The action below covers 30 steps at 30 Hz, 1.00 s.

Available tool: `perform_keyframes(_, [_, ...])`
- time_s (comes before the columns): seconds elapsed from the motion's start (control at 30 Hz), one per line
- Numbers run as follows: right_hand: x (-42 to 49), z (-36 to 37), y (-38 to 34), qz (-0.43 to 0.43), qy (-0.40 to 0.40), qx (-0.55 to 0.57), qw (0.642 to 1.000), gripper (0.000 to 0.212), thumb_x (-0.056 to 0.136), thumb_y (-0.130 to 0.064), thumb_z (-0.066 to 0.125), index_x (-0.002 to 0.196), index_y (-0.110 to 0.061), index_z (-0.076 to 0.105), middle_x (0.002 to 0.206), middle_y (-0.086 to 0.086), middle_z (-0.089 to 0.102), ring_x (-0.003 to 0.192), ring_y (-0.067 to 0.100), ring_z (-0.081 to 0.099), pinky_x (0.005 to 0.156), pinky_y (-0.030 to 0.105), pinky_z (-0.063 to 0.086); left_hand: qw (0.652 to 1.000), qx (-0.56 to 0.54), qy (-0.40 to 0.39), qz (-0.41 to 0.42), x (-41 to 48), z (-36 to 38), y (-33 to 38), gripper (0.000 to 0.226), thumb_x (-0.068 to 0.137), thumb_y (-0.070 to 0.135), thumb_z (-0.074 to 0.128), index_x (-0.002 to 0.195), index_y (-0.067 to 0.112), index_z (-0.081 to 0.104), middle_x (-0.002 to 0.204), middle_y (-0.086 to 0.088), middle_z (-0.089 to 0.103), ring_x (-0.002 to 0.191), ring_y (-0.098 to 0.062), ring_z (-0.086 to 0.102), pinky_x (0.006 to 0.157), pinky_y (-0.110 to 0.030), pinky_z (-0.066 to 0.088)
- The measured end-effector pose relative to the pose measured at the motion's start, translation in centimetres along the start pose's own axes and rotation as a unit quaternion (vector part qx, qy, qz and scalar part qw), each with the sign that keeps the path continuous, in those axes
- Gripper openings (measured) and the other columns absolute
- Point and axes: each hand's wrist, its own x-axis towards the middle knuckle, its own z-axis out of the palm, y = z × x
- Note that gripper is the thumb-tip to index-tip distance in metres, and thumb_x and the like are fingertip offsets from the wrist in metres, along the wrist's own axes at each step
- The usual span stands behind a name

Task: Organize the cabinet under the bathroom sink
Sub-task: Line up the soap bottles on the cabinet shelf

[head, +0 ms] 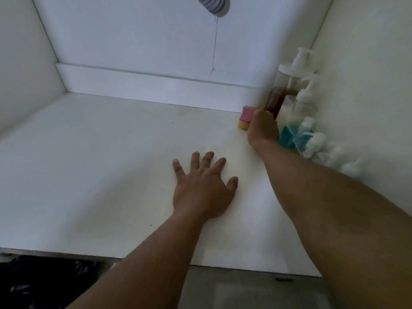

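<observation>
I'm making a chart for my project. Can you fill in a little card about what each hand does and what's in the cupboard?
left hand: rests flat on the white cabinet floor
right hand: grips the clear pump bottle of reddish-brown liquid
right wall: row of white-pump bottles, one holding blue liquid
by right hand: small pink and yellow block
top: grey ribbed drain hose

1. A grey ribbed drain hose (215,4) pokes in at the top edge.
2. A thin thread (214,45) dangles down from it.
3. A crinkled black bag (44,284) lies at the lower left.
4. Grey floor (245,291) runs along the bottom.
</observation>
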Motion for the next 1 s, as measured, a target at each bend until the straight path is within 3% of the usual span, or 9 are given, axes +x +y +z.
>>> perform_keyframes(0.17, [1.3,0.7,0.2,-0.012,-0.020,-0.036,0.999,0.033,0.103,-0.003,0.039,0.133,0.005,0.049,0.128,0.021,0.057,0.115,0.037,0.060,0.091,0.042,0.051,1.000,-0.003,-0.005,-0.007,0.1,-0.1,0.0,0.068,0.098,0.067,0.022,0.158,0.039,0.010,0.168,0.008,0.001,0.155,-0.019,-0.011,0.119,-0.063,-0.011])
perform_keyframes(0.33, [1.7,1.4,0.3,-0.002,-0.025,-0.015,1.000,0.055,0.102,-0.004,0.042,0.151,0.004,0.021,0.150,0.020,0.039,0.127,0.037,0.052,0.099,0.043,0.048,1.000,-0.004,-0.010,-0.011,0.0,-0.3,0.1,0.067,0.098,0.068,0.023,0.158,0.040,0.011,0.168,0.009,0.002,0.155,-0.019,-0.010,0.119,-0.062,-0.011])
perform_keyframes(0.47, [0.5,0.7,0.5,-0.035,-0.052,-0.003,0.998,0.048,0.099,-0.003,0.046,0.146,-0.005,0.034,0.146,0.019,0.037,0.126,0.034,0.050,0.099,0.043,0.047,1.000,0.005,-0.001,-0.010,0.0,-0.3,0.3,0.066,0.097,0.067,0.024,0.157,0.040,0.018,0.168,0.008,0.009,0.155,-0.018,-0.005,0.119,-0.063,-0.008])
perform_keyframes(0.57, [-2.0,0.3,0.8,-0.051,-0.061,0.010,0.997,0.039,0.099,-0.003,0.041,0.137,0.001,0.045,0.137,0.020,0.050,0.118,0.033,0.056,0.095,0.040,0.048,1.000,0.000,0.006,-0.004,0.1,-0.5,0.0,0.063,0.097,0.064,0.029,0.156,0.039,0.024,0.167,0.008,0.014,0.154,-0.017,0.000,0.119,-0.064,-0.005])
perform_keyframes(0.67, [-5.4,-0.9,1.6,-0.072,-0.107,0.000,0.992,0.034,0.098,-0.008,0.035,0.120,-0.004,0.062,0.124,0.017,0.059,0.112,0.032,0.059,0.093,0.039,0.049,0.999,-0.028,0.021,0.000,0.0,-0.5,0.0,0.059,0.098,0.057,0.035,0.153,0.037,0.033,0.165,0.008,0.021,0.153,-0.015,0.005,0.120,-0.062,-0.004])
perform_keyframes(0.87, [-14.1,-5.4,1.6,-0.076,-0.155,-0.029,0.984,0.033,0.098,-0.008,0.035,0.122,-0.005,0.058,0.127,0.015,0.057,0.116,0.032,0.056,0.094,0.037,0.045,0.994,-0.097,0.041,0.000,-0.9,-0.9,-0.4,0.042,0.098,0.043,0.046,0.138,0.032,0.056,0.154,0.005,0.043,0.148,-0.014,0.027,0.122,-0.055,0.000])
perform_keyframes(1.0, [-20.6,-8.4,1.0,-0.094,-0.195,-0.065,0.974,0.032,0.097,-0.006,0.040,0.125,-0.006,0.055,0.129,0.013,0.054,0.118,0.030,0.054,0.096,0.035,0.044,0.996,-0.072,-0.014,0.040,-4.9,-1.8,-2.2,0.049,0.104,0.043,0.040,0.151,0.027,0.042,0.164,0.003,0.027,0.153,-0.014,0.014,0.126,-0.042,0.003])
